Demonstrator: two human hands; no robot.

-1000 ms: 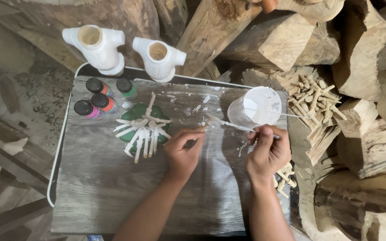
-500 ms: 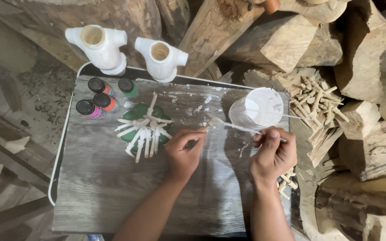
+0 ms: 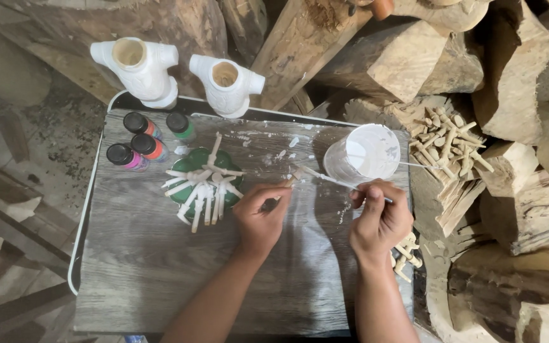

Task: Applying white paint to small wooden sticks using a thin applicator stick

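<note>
Two hands are at work over a grey wood-grain board (image 3: 160, 279) with a white-edged dark rim. The left hand (image 3: 260, 219) is closed around a small brush (image 3: 282, 190), its pale tip pointing up and right. The right hand (image 3: 379, 219) is pinched shut on a thin white-coated stick (image 3: 328, 178) that runs up and left from the fingers; brush tip and stick end meet near the board's middle.

Just beyond the right hand stands a translucent cup (image 3: 366, 152) smeared with white paint, near the board's far right edge. Left of the left hand sits a green lid (image 3: 204, 181) with white-painted pegs (image 3: 201, 194) fanned across it. Four small paint bottles (image 3: 144, 141) with black caps stand at the far left corner. Two white-painted wooden torsos (image 3: 179, 73) stand upright at the board's far edge.

Off the board to the right, a pile of unpainted wooden pegs (image 3: 446, 140) rests on split wood, and a few more pegs (image 3: 405, 254) lie below the right wrist.

White paint smears and flecks mark the board around the cup. Rough-cut logs (image 3: 389, 57) are stacked behind and to the right; bare dirt ground lies to the left.
</note>
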